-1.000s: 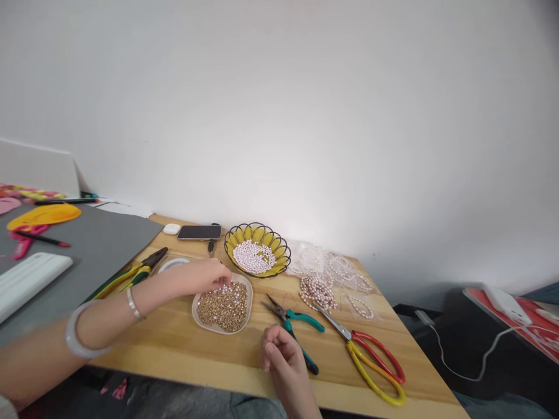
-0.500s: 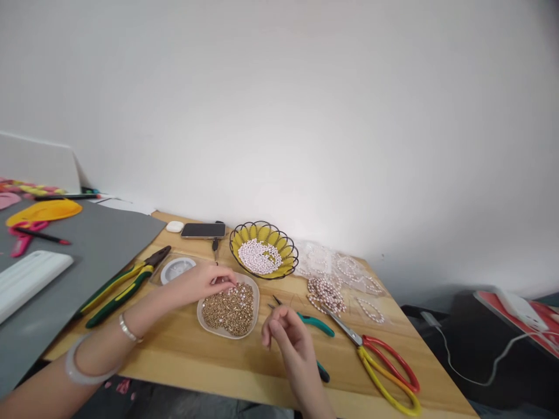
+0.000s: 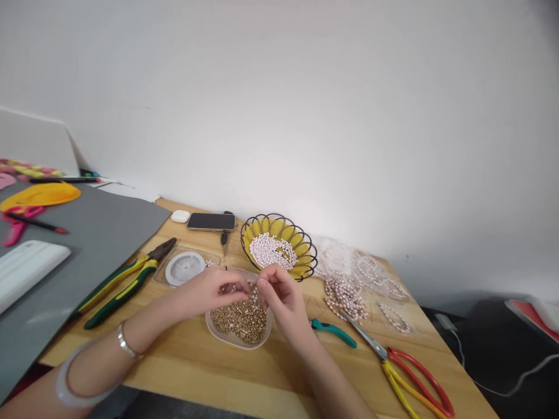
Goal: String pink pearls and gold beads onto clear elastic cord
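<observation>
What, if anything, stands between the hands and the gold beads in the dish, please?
Nothing visible does. In this view, the left hand and right hand overlap the far part of the dish, and the gold beads lie there with no lid over them. The yellow basket stands beyond the dish, not between.

Your left hand (image 3: 225, 290) and right hand (image 3: 282, 291) nearly meet above a white rounded dish (image 3: 237, 342) of small gold beads (image 3: 242, 321). Behind it, round yellow black-wire basket (image 3: 305, 269).
</observation>
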`<state>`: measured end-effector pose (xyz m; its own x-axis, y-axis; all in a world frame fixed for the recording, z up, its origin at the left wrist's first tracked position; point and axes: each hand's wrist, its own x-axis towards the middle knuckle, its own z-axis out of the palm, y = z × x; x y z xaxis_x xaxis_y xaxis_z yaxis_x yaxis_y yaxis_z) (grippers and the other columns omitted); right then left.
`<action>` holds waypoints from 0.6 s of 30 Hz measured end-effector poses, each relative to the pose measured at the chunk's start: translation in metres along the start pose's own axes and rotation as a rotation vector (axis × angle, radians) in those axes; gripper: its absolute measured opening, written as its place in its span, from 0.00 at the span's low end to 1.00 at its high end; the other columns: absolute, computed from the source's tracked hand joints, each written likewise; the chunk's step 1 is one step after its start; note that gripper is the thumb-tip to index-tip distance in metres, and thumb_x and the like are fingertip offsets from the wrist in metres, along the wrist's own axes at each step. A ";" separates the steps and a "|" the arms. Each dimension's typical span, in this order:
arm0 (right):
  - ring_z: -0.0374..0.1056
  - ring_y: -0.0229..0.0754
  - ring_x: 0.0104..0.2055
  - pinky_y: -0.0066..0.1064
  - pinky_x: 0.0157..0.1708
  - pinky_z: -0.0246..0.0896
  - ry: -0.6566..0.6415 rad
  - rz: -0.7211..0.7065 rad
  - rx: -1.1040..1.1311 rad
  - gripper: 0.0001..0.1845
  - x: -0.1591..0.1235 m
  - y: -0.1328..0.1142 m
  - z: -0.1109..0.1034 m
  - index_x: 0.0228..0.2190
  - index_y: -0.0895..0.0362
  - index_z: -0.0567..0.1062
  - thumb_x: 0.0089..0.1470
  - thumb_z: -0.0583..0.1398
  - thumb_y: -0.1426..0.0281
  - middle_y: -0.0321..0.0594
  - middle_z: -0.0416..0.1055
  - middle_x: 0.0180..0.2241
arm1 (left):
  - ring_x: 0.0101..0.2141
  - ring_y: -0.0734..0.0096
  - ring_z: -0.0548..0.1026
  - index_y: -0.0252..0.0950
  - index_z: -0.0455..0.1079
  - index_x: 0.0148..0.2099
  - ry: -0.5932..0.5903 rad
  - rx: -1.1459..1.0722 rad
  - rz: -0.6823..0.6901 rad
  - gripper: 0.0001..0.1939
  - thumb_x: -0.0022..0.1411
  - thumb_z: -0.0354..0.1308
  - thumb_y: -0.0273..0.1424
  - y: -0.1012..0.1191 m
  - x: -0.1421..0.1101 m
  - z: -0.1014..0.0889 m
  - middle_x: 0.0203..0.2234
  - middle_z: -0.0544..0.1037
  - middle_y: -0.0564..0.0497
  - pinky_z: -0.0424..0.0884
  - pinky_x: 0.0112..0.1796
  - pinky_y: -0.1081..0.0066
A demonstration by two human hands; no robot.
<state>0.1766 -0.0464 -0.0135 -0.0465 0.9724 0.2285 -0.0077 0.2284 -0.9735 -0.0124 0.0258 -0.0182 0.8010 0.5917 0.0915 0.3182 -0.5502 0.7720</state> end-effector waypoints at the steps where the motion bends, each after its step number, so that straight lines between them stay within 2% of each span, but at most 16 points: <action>1: 0.55 0.35 0.21 0.28 0.23 0.51 -0.007 0.030 0.035 0.18 -0.001 0.004 0.001 0.28 0.54 0.68 0.60 0.61 0.55 0.30 0.60 0.21 | 0.27 0.71 0.72 0.38 0.76 0.42 0.026 -0.087 -0.015 0.07 0.65 0.58 0.33 0.002 0.001 0.001 0.28 0.79 0.52 0.63 0.29 0.73; 5: 0.59 0.35 0.20 0.28 0.23 0.56 -0.052 0.104 0.138 0.18 -0.006 0.012 0.003 0.28 0.55 0.69 0.57 0.63 0.54 0.30 0.63 0.20 | 0.31 0.69 0.73 0.36 0.74 0.40 0.083 -0.330 -0.057 0.08 0.64 0.59 0.36 0.004 0.004 0.006 0.30 0.78 0.51 0.67 0.31 0.72; 13: 0.66 0.36 0.22 0.29 0.25 0.67 -0.057 0.175 0.205 0.17 -0.005 0.008 0.001 0.28 0.56 0.72 0.55 0.66 0.55 0.33 0.70 0.22 | 0.30 0.72 0.72 0.36 0.73 0.41 0.140 -0.410 -0.009 0.06 0.64 0.61 0.33 0.001 0.003 0.007 0.31 0.76 0.52 0.69 0.32 0.72; 18: 0.66 0.35 0.21 0.28 0.24 0.67 -0.070 0.213 0.211 0.18 -0.005 0.010 0.001 0.28 0.56 0.73 0.53 0.67 0.54 0.33 0.70 0.21 | 0.37 0.69 0.75 0.37 0.73 0.43 0.140 -0.569 0.029 0.07 0.66 0.60 0.34 0.001 0.002 0.007 0.35 0.77 0.49 0.71 0.39 0.68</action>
<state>0.1756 -0.0492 -0.0243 -0.1384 0.9900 0.0255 -0.1974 -0.0023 -0.9803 -0.0075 0.0225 -0.0216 0.7181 0.6748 0.1703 -0.0561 -0.1878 0.9806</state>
